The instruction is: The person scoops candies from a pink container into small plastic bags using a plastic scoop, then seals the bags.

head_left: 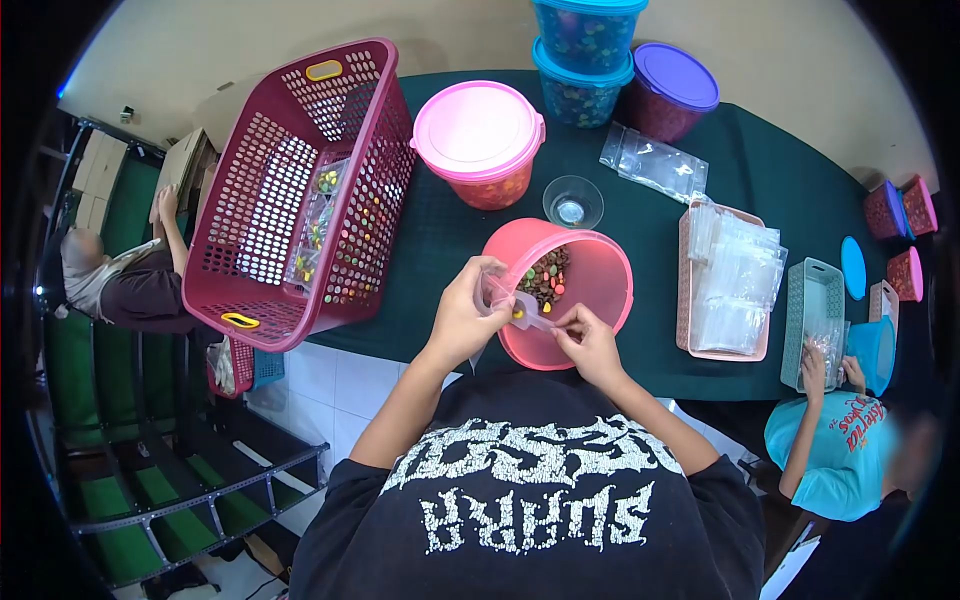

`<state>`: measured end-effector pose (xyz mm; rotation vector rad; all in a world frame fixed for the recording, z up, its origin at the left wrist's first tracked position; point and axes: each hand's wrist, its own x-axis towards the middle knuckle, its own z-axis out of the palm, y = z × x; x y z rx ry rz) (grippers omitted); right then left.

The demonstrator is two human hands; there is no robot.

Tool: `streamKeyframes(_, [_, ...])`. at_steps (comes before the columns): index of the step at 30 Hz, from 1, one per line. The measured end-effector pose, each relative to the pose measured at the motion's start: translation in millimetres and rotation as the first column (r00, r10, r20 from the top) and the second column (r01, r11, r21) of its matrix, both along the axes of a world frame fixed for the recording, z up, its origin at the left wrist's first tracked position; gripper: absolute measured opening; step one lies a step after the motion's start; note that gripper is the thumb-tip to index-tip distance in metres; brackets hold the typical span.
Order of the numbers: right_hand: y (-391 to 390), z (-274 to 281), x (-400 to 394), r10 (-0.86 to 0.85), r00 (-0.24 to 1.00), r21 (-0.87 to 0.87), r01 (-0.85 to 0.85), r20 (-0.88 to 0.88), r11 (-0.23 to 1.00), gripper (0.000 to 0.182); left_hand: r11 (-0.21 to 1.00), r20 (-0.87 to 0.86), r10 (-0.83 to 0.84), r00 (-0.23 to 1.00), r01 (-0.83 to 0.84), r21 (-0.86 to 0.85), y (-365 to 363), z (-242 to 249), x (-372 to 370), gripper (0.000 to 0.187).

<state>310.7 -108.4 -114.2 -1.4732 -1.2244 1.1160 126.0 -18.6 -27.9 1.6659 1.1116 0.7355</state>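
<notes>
My left hand (468, 312) is closed around a small clear plastic bag (492, 290) at the left rim of a tilted pink tub (600, 290). Between finger and thumb, my right hand (590, 345) pinches the handle of a translucent scoop (530, 312). The scoop's bowl is at the bag, with a yellow candy in it. Colourful candies and brown pieces (545, 276) lie inside the tub, just beyond my hands.
A maroon basket (375, 190) holding filled packets stands left. Behind are a lidded pink tub (480, 130), a glass bowl (573, 203) and blue tubs. A basket of clear bags (735, 280) stands right. Two other people sit at far left and far right.
</notes>
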Motion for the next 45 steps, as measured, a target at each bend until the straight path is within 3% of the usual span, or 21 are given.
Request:
streamKeyframes(2, [2.6, -3.9, 2.7, -0.022, 0.957, -0.149, -0.023, -0.291, 0.989, 0.010, 1.000, 0.011, 0.003, 1.000, -0.003, -0.014, 0.2, -4.1, -0.8, 0.038])
streamKeyframes(3, [4.8, -5.5, 3.8, -0.020, 0.956, -0.149, -0.025, -0.291, 0.989, 0.010, 1.000, 0.021, 0.008, 1.000, -0.007, -0.024, 1.0, -5.7, -2.3, 0.038])
streamKeyframes(5, [9.0, -7.7, 5.9, -0.121, 0.790, -0.158, 0.032, -0.601, 0.987, 0.010, 1.000, 0.019, 0.017, 1.000, -0.017, 0.009, 2.8, -6.5, -5.5, 0.038])
streamKeyframes(6, [11.1, -2.6, 7.6, -0.120, 0.790, -0.157, 0.031, -0.601, 0.987, 0.010, 0.999, 0.020, 0.023, 1.000, -0.023, 0.039, 3.9, -7.1, -6.9, 0.038])
streamKeyframes(8, [14.2, 11.6, 11.7, -0.195, 0.541, -0.193, 0.062, -0.818, 0.979, 0.009, 0.998, 0.054, 0.061, 0.997, -0.063, 0.030, 5.2, -10.3, -11.1, 0.037])
streamKeyframes(9, [15.3, 10.4, 15.3, -0.165, 0.529, -0.155, 0.063, -0.833, 0.986, 0.008, 0.995, 0.088, 0.098, 0.991, -0.100, 0.019, 5.8, -12.2, -13.4, 0.037])
streamKeyframes(13, [16.0, 20.5, 28.8, -0.160, 0.540, -0.123, 0.105, -0.826, 0.987, 0.008, 0.975, 0.095, 0.203, 0.975, -0.193, -0.107, 6.5, -16.8, -25.3, 0.037])
streamKeyframes(17, [18.0, 29.8, 41.2, -0.207, 0.552, -0.147, 0.152, -0.808, 0.977, 0.010, 0.974, -0.016, 0.223, 0.975, -0.223, 0.034, 9.0, -29.2, -37.5, 0.041])
streamKeyframes(19, [19.5, 30.3, 45.7, -0.214, 0.559, -0.141, 0.172, -0.801, 0.975, 0.008, 0.972, -0.109, 0.231, 0.967, -0.235, -0.029, 9.3, -26.8, -43.1, 0.042])
streamKeyframes(20, [20.4, 30.6, 47.9, -0.223, 0.565, -0.135, 0.193, -0.795, 0.972, 0.006, 0.964, -0.204, 0.228, 0.952, -0.251, -0.091, 9.4, -25.7, -45.7, 0.043])
streamKeyframes(24, [22.2, 29.6, 56.9, -0.235, 0.603, -0.120, 0.224, -0.762, 0.967, 0.009, 0.979, -0.242, 0.181, 0.953, -0.199, -0.052, 7.2, -33.7, -53.7, 0.047])
streamKeyframes(27, [21.3, 41.6, 58.7, -0.227, 0.628, -0.095, 0.236, -0.744, 0.967, 0.012, 0.976, -0.305, 0.123, 0.944, -0.172, -0.137, -0.4, -21.4, -45.7, 0.054])
streamKeyframes(29, [20.9, 54.1, 59.9, -0.215, 0.669, -0.068, 0.240, -0.712, 0.968, 0.013, 0.922, -0.425, 0.273, 0.863, -0.109, 0.370, -7.5, -20.4, -39.8, 0.061])
streamKeyframes(36, [22.7, 83.7, 56.1, -0.163, 0.725, -0.049, 0.176, -0.670, 0.983, 0.016, 0.927, -0.345, 0.050, 0.937, 0.085, 0.365, -13.9, 4.3, -19.0, 0.069])
streamKeyframes(45, [24.8, 100.9, 53.8, -0.158, 0.855, -0.030, 0.165, -0.493, 0.986, 0.018, 0.941, -0.382, -0.037, 0.924, 0.160, 0.298, -16.6, 16.8, -1.7, 0.067])
